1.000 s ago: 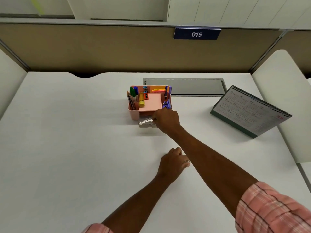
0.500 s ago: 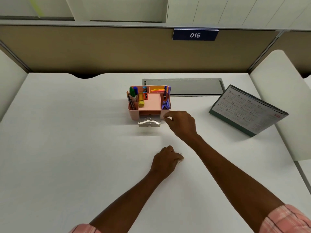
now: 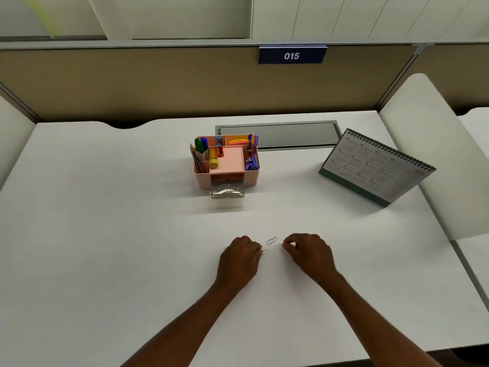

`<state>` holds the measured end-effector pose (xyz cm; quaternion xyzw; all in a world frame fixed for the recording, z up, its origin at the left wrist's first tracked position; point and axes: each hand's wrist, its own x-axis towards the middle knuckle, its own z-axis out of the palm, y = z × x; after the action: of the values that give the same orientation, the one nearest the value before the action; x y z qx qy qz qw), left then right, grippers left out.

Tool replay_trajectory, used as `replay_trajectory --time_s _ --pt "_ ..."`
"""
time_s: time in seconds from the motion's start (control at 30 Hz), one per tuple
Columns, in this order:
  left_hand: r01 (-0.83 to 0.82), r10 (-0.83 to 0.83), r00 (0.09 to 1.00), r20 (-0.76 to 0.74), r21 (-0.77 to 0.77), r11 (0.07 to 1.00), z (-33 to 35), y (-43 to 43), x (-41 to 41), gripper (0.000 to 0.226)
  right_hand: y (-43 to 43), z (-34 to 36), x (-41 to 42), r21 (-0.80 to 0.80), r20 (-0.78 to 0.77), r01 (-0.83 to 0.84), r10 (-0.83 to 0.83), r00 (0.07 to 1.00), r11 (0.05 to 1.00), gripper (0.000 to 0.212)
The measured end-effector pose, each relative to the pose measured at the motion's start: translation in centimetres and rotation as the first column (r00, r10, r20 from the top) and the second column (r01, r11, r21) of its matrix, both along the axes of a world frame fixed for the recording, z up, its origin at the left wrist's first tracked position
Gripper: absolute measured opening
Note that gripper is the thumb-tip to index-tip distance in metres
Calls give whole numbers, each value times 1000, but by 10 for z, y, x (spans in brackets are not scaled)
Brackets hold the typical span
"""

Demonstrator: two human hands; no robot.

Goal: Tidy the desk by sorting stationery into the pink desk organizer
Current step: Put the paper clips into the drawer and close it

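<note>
The pink desk organizer (image 3: 203, 180) stands at the middle back of the white desk (image 3: 105, 234), filled with pens, pencils, a yellow glue stick and a purple stapler. Its clear drawer (image 3: 227, 194) is pulled out at the front and has paper clips in it. Nearer to me, a loose paper clip (image 3: 271, 240) lies on the desk between my hands. My left hand (image 3: 238, 258) has curled fingers, and a second paper clip (image 3: 265, 252) sticks out at its fingertips. My right hand (image 3: 309, 250) is just right of the loose clip, fingers curled, holding nothing.
A spiral desk calendar (image 3: 375, 168) stands at the right. A grey cable hatch (image 3: 291, 135) lies flush in the desk behind the organizer. Tan partition walls close off the back, and white side panels flank the desk.
My right hand has pulled back from the open drawer to the near desk, beside my left hand. Two paper clips now show between the hands. The left hand shifted slightly.
</note>
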<state>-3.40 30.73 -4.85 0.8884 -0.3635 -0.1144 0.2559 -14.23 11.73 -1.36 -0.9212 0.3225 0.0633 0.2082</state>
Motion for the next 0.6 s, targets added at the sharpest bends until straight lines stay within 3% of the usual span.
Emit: replay_trajectory --time_s 0.2,0.37,0.43,0.5,0.6 --pt "58 -72 993 96 139 989 16 -3 -3 21 14 -3 16 -164 -25 -257 256 966 953 29" --pt "108 -145 983 112 285 952 30 -18 -1 24 16 -4 31 -313 -207 -473 427 880 824 15" --pt "129 -173 981 84 377 917 35 -21 -3 24 15 -7 32 -327 -265 -522 454 851 788 16" --pt "144 -196 975 105 375 916 32 -24 -4 38 15 -8 32 -335 -279 -555 483 830 761 19" --pt "145 -192 978 83 392 909 32 -29 -5 39 18 -7 33 -353 -250 -581 524 814 734 29"
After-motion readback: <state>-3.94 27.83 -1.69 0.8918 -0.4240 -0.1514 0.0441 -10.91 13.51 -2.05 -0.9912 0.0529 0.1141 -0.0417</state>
